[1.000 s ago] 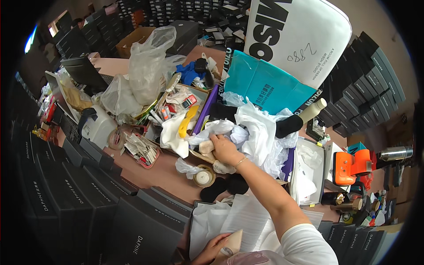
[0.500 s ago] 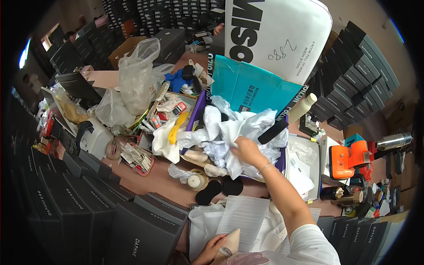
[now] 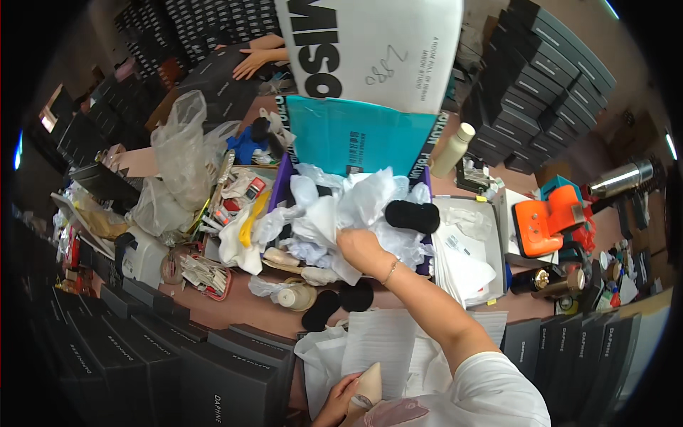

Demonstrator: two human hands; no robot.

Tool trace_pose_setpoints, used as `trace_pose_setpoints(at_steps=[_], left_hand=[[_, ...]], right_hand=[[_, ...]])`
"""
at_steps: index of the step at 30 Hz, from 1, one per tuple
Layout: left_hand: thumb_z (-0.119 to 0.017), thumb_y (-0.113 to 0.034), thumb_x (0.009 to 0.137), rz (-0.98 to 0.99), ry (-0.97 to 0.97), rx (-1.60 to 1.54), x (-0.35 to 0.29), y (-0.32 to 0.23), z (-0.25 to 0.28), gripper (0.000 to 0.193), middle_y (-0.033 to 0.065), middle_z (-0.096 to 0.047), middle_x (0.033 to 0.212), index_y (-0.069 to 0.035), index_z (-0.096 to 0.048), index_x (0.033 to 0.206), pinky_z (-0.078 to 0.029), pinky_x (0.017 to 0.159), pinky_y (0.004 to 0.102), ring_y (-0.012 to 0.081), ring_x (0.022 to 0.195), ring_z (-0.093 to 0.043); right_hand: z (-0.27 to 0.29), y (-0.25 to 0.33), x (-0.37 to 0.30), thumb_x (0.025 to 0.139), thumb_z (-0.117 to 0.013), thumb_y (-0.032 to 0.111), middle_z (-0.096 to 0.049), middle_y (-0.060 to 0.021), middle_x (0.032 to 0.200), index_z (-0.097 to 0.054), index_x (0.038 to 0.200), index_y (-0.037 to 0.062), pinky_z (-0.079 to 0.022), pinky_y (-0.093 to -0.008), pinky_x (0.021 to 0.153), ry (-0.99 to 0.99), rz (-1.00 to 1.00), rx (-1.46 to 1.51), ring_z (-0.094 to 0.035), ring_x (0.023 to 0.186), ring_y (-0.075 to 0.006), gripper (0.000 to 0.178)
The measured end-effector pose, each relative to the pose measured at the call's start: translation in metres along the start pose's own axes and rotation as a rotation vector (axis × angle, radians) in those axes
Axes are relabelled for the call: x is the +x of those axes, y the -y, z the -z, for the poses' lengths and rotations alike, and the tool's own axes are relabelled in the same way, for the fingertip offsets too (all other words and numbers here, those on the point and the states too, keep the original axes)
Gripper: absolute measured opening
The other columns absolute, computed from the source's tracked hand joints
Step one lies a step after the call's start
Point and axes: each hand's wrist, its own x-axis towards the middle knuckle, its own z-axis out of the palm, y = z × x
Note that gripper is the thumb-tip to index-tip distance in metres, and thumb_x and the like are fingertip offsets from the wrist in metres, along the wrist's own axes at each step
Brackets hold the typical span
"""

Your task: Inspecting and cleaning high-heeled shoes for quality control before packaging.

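My right hand [image 3: 361,252] reaches into a purple-sided box [image 3: 278,186] heaped with crumpled white tissue paper [image 3: 366,201]. Its fingers are closed on some of that paper, and their tips are hidden. Low in the picture, my left hand [image 3: 339,400] holds a cream, pointed-toe shoe [image 3: 368,385] against my front. White wrapping sheets [image 3: 379,341] lie just beyond the shoe. Two black pads sit past them: a long one [image 3: 321,311] and a rounder one [image 3: 356,294]. Another black pad [image 3: 412,216] rests on the heaped paper.
Dark shoe boxes [image 3: 235,381] crowd the left front, with more [image 3: 562,349] at the right. An orange tape dispenser [image 3: 544,224], a pale bottle [image 3: 453,150] and a paper tray [image 3: 503,249] stand right of the box. Across the table, another person's hands [image 3: 255,60] touch a large dark box.
The view has shifted rightward. My right hand has drawn slightly nearer, its fingers closed in the paper. Another person's hands have come over the dark box. My left hand still holds the shoe.
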Motion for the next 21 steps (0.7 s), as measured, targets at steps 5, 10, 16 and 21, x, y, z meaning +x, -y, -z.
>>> trace_pose_setpoints(at_steps=[5,10,16,21], left_hand=[[-0.048,-0.038,0.099,0.045,0.011,0.04,0.0,0.01,-0.003,0.054,0.0139,-0.05,0.132,0.001,-0.044,0.136,-0.037,0.101,0.033,0.0244,0.12,-0.046],[-0.047,-0.022,0.101,-0.053,0.041,-0.032,-0.012,-0.009,-0.015,0.036,0.0058,-0.06,0.109,0.005,-0.053,0.124,-0.043,0.086,0.0227,0.0104,0.098,-0.054],[-0.049,-0.021,0.1,-0.098,0.112,0.054,-0.008,-0.001,-0.013,0.036,0.0077,-0.061,0.111,0.005,-0.054,0.123,-0.041,0.09,0.0232,0.0116,0.101,-0.054],[-0.049,-0.022,0.1,-0.108,0.087,0.059,-0.006,-0.001,-0.014,0.037,0.008,-0.06,0.112,0.006,-0.053,0.124,-0.041,0.09,0.0233,0.0115,0.101,-0.054]], right_hand=[[0.081,-0.002,-0.043,0.079,-0.06,-0.003,-0.067,-0.0173,0.099,-0.053,0.126,0.0059,-0.053,-0.0381,0.066,-0.595,0.074,0.305,-0.067,0.082,-0.0338,0.049],[0.169,-0.055,-0.133,0.082,-0.053,-0.007,-0.06,-0.0099,0.084,-0.06,0.101,-0.0005,-0.046,-0.0284,0.065,-0.971,-0.171,0.259,-0.058,0.072,-0.0186,0.022],[0.153,-0.191,-0.226,0.08,-0.058,-0.002,-0.06,-0.0166,0.093,-0.062,0.097,0.0012,-0.051,-0.04,0.075,-0.284,-0.71,-0.407,-0.061,0.089,-0.0356,0.018],[0.128,-0.142,-0.188,0.08,-0.065,0.006,-0.062,-0.0171,0.098,-0.062,0.098,-0.0001,-0.05,-0.0447,0.08,-0.22,-0.578,-0.351,-0.061,0.093,-0.0376,0.02]])
